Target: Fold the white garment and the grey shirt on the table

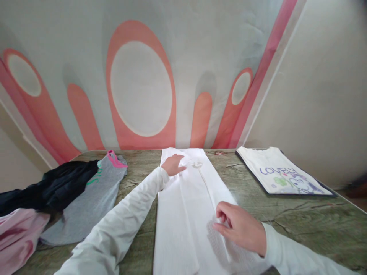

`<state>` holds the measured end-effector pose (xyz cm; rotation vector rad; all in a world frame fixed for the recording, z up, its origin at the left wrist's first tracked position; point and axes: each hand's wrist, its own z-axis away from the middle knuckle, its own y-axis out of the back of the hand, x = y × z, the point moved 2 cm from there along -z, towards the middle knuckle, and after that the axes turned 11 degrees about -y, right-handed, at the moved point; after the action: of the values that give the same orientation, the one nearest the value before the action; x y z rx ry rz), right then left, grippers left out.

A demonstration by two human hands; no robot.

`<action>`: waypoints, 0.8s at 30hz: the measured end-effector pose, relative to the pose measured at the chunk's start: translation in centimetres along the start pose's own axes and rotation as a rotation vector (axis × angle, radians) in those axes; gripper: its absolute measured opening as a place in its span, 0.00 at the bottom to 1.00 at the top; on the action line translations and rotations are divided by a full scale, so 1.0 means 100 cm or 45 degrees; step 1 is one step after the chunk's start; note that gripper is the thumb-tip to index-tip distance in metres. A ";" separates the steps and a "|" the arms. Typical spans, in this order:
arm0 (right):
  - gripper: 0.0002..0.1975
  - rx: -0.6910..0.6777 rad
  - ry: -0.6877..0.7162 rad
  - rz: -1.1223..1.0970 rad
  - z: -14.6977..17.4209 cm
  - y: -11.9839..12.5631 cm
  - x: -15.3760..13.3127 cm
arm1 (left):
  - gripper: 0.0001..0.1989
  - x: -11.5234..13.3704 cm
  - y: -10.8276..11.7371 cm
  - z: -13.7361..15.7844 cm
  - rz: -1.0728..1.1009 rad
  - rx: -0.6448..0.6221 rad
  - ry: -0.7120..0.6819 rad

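White garment (174, 225): mid-table on the wooden table (301, 210), beneath both hands; far end under the left, nearer right side below the right.
Left hand (172, 165): fingers extended, thumb apart, laid on the cloth; nothing gripped.
Right hand (243, 228): fingers loosely curled, thumb a little apart, seemingly just above the cloth; contact unclear.
Garment axis: lengthwise, running away from the person to the far table edge.
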<state>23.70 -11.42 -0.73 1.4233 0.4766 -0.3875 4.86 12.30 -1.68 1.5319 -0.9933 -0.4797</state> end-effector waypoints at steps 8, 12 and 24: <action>0.04 0.013 -0.232 0.245 0.028 -0.024 -0.014 | 0.22 0.044 -0.021 -0.051 0.085 -0.004 -0.207; 0.04 0.023 -0.303 0.421 0.028 -0.024 -0.011 | 0.19 0.043 -0.031 -0.052 0.039 0.062 -0.212; 0.04 -0.039 -0.221 0.273 0.026 -0.006 0.000 | 0.11 0.023 -0.039 -0.054 0.053 0.275 -0.050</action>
<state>23.64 -14.12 -1.05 1.3818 0.1858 -0.3254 11.48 13.48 -3.58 1.6951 -1.1350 -0.3839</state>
